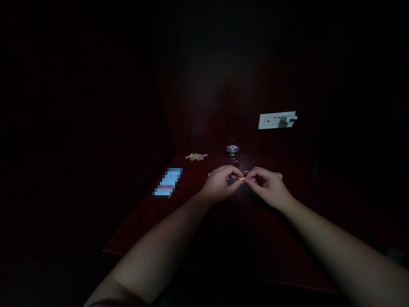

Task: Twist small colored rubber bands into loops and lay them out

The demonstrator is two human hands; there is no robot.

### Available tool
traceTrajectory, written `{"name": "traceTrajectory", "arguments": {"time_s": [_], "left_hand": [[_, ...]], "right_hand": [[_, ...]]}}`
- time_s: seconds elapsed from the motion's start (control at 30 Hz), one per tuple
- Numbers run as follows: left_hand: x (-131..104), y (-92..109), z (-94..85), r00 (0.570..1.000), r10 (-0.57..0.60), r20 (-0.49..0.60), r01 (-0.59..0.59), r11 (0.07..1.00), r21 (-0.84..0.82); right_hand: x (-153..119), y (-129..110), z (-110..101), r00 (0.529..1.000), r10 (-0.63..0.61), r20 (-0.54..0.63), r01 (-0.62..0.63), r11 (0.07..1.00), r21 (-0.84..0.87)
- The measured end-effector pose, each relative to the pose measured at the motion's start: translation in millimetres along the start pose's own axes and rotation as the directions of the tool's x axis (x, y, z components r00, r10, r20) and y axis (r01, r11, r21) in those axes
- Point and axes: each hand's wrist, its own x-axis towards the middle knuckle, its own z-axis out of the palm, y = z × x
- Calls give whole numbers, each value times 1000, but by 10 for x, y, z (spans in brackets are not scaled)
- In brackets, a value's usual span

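Note:
Between the fingertips of both hands is a small yellow hair tie [242, 179]. My left hand [220, 183] pinches it from the left, thumb against forefinger. From the right, my right hand [266, 185] grips it the same way. A pink hair tie [246, 172] shows just behind the fingers. Part of a blue one [209, 174] peeks out beside my left hand, and a yellow one [279, 175] lies beyond my right knuckles. Behind the hands stands a small clear jar [232, 154] with its lid on.
A pile of several coloured hair ties [195, 157] lies at the back left of the dark red table [134, 232]. Nearer me is a phone [168, 182] with a lit, blurred screen. On the wall, a socket [277, 120] holds a plug, with a dark cable [315, 170] hanging down right.

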Motion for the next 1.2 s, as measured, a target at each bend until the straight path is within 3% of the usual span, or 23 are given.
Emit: {"name": "traceTrajectory", "arguments": {"time_s": [0.6, 1.2], "left_hand": [[0, -40, 7, 999, 10, 38, -10, 1000, -10], [0, -67, 8, 997, -49, 53, 48, 998, 29]], "right_hand": [[14, 16, -12, 999, -9, -45, 8, 1000, -28], [-9, -20, 8, 999, -34, -28, 37, 994, 107]]}}
